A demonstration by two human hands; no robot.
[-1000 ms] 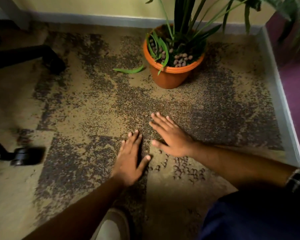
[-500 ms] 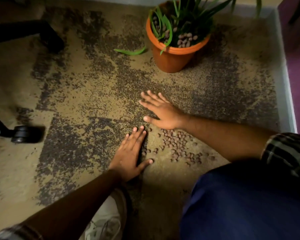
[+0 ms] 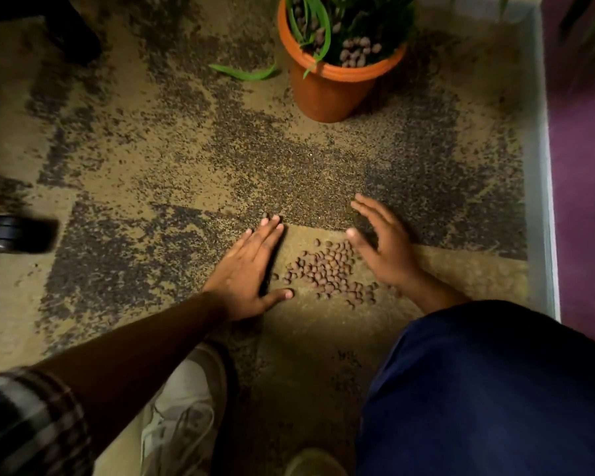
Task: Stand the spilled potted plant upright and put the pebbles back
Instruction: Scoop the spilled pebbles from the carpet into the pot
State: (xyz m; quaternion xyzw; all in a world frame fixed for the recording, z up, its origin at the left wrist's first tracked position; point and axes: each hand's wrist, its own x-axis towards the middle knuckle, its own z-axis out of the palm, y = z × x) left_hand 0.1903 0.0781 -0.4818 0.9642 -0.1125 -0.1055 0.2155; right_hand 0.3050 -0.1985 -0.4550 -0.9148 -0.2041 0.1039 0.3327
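An orange pot (image 3: 327, 92) with a green plant stands upright on the carpet at the top, with brown pebbles lying on its soil. A pile of loose brown pebbles (image 3: 327, 273) is on the carpet between my hands. My left hand (image 3: 248, 269) lies flat on the carpet, palm down, just left of the pile, with its thumb under the pile's lower left edge. Just right of the pile, my right hand (image 3: 383, 243) is on its edge, fingers apart and cupped toward the pebbles. Neither hand holds anything.
A loose green leaf (image 3: 244, 72) lies left of the pot. A black chair caster (image 3: 14, 233) sits at the left edge. A pale skirting board (image 3: 543, 201) and purple wall bound the right. My white shoe (image 3: 182, 410) and blue-trousered knee (image 3: 495, 389) are below.
My right hand has swept from above the pebbles round to their right side and tipped onto its edge. The pebbles are gathered into a tighter pile. The view has tilted down.
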